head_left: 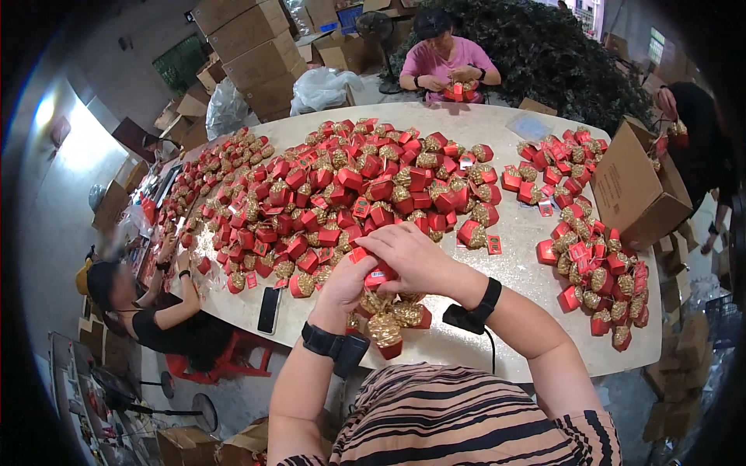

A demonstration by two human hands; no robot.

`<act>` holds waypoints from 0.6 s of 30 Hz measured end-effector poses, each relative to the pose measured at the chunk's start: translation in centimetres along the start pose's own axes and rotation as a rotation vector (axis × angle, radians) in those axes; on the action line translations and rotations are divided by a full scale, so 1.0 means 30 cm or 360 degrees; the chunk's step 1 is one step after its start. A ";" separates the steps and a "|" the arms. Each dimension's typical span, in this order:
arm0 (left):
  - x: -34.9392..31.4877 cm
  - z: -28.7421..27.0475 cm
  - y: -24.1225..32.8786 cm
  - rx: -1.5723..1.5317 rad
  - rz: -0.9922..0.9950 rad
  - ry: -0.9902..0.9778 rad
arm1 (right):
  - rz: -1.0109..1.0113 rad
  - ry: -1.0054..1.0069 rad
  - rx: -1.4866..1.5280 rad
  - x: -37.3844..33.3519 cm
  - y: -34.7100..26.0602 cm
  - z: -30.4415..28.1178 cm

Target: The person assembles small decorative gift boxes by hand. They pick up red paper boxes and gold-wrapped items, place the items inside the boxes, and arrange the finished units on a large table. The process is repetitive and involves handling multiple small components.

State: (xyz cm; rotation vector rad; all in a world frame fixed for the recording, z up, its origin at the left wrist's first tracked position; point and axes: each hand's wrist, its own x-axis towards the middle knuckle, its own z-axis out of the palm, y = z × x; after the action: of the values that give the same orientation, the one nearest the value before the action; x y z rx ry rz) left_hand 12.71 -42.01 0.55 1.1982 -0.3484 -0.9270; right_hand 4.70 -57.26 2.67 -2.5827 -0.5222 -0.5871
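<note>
My left hand [344, 284] and my right hand [413, 260] meet at the near edge of the pile. Both are closed on a red ornament [381, 274] with a small white printed label on its face. My right fingers curl over its top, and my left fingers press its left side; the fingertips are partly hidden. Just below, a few gold-and-red ornaments [385, 330] hang or lie in a cluster close to my body. Whether they are tied to the held one, I cannot tell. Beyond my hands spreads a big heap of similar ornaments [350, 179], many with red tags.
A pale table [482, 311] carries everything. A phone [269, 311] lies left of my hands. Bunched ornaments [598, 279] and an open carton [641, 182] are at the right. One person [451, 62] sits opposite, another [148, 303] at the left, a third [695, 147] stands right.
</note>
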 end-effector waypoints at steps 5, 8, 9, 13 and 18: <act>0.013 0.003 -0.013 -0.0065 -0.0042 -0.0035 | -0.0128 0.0139 -0.0090 -0.003 0.002 -0.001; 0.015 -0.011 -0.015 -0.0094 -0.0048 -0.0145 | -0.0255 0.0213 -0.0187 -0.001 0.003 -0.013; 0.007 0.002 -0.005 -0.0103 -0.0060 -0.0130 | -0.0292 0.0255 -0.0224 -0.001 0.001 -0.017; 0.009 0.015 -0.006 -0.0201 -0.0125 -0.0170 | -0.0369 0.0225 -0.0233 0.000 -0.005 -0.009; 0.016 0.028 0.016 -0.0057 0.0006 -0.0174 | -0.0259 0.0203 -0.0336 0.006 0.010 -0.001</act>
State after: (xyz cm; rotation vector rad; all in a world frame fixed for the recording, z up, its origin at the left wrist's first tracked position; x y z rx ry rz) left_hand 12.64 -42.90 1.18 1.1163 -0.4195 -0.9941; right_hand 4.96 -57.47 2.68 -2.6912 -0.6632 -0.9000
